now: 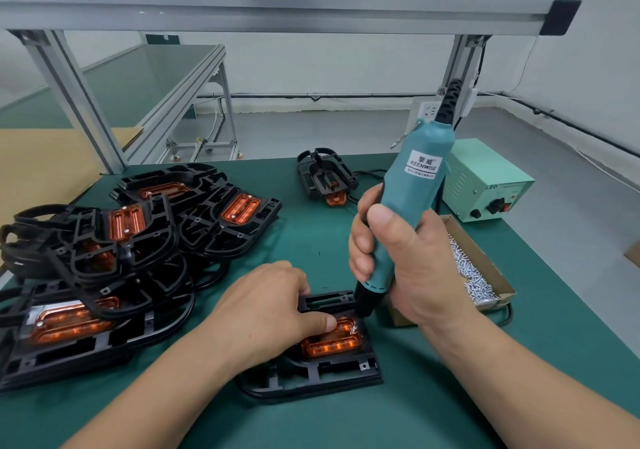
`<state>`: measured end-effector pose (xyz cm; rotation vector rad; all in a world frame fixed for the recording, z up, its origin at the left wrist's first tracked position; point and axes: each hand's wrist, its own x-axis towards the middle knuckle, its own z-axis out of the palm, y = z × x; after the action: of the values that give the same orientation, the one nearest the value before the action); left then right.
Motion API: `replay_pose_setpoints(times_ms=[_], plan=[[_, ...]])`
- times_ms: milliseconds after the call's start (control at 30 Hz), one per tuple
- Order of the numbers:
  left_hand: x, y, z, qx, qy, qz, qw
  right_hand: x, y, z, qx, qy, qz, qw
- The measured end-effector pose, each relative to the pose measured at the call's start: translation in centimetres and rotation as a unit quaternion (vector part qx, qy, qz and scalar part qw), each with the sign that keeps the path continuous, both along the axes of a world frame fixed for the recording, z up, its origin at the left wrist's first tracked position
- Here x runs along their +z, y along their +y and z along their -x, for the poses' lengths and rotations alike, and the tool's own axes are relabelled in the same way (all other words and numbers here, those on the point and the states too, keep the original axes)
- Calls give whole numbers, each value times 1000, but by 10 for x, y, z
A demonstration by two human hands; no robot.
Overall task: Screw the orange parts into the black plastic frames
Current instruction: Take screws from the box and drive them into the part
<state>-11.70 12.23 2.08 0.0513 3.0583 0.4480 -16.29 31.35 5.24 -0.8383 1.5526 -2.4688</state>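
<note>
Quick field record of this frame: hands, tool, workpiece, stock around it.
left hand: presses on orange part, thumb on top
right hand: grips electric screwdriver, bit at the part's far right corner
workpiece: orange part seated in black frame on green mat
pile of frames: left, orange parts fitted
screw box: right, screws inside
power supply: far right

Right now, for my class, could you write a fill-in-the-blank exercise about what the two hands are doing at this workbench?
1. The right hand grips a teal electric ____.
2. The left hand presses its ____ on the orange part in the black frame.
3. The pile of frames lies on the person's ____ side.
Missing words: screwdriver; thumb; left.
</note>
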Motion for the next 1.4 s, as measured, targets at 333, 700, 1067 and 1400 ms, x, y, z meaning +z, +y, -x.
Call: replay_pose_setpoints(times_ms=[333,700,1067,1400], plan=[[2,2,-2,8,-4,-6,1000,-2,-12,-2,6,53,-71,996],[3,2,-1,7,-14,5,1000,0,-13,-4,45,65,-96,992],[3,2,-1,-2,-15,3,1000,-2,-6,-5,50,35,-21,998],[1,1,0,-22,-12,13,1000,1,0,2,124,42,0,991]])
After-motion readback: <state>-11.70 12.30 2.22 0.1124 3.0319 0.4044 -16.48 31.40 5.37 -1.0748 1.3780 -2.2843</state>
